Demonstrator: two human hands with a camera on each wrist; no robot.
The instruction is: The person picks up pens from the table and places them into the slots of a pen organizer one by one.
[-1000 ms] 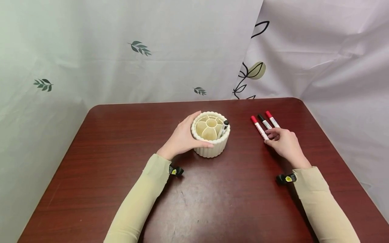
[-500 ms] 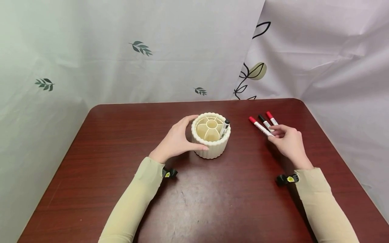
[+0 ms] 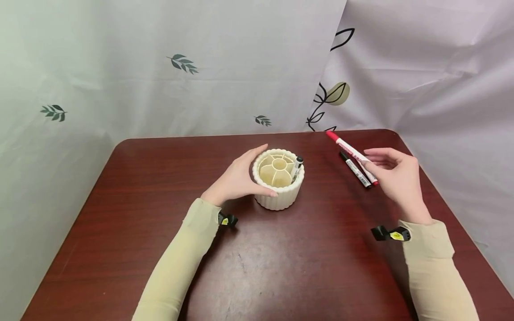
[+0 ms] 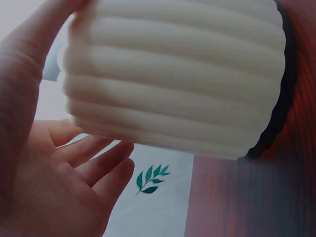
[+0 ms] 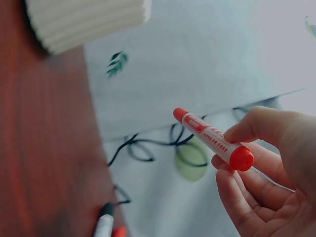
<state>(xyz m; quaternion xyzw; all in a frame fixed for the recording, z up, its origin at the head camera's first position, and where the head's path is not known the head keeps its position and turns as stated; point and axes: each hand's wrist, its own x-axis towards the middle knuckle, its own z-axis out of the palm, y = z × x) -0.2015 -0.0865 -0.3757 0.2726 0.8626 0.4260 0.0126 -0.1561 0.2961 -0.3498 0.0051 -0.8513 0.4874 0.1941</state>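
Observation:
My left hand point(image 3: 237, 180) holds the cream ribbed pen holder point(image 3: 277, 199) from its left side, the thumb along the front and the fingers behind. Seen from the left wrist, the ribbed wall fills the upper part. A black-capped marker point(image 3: 296, 169) leans in one of the holder's compartments. Between thumb and fingers, my right hand point(image 3: 401, 178) pinches a white marker with a red cap point(image 3: 348, 150), raised above the table and tilted with its cap pointing away to the left. Another black-capped marker point(image 3: 355, 170) lies on the table beneath it.
The dark red wooden table point(image 3: 265, 263) reaches back to a pale curtain point(image 3: 225, 98) with leaf prints. Low in the right wrist view, a red tip point(image 5: 120, 232) shows beside the black-capped marker. Each wrist wears a small black camera.
My right hand has lifted the red-capped marker off the table and drawn it up and to the right. The left hand stays at the holder with only slight shifts.

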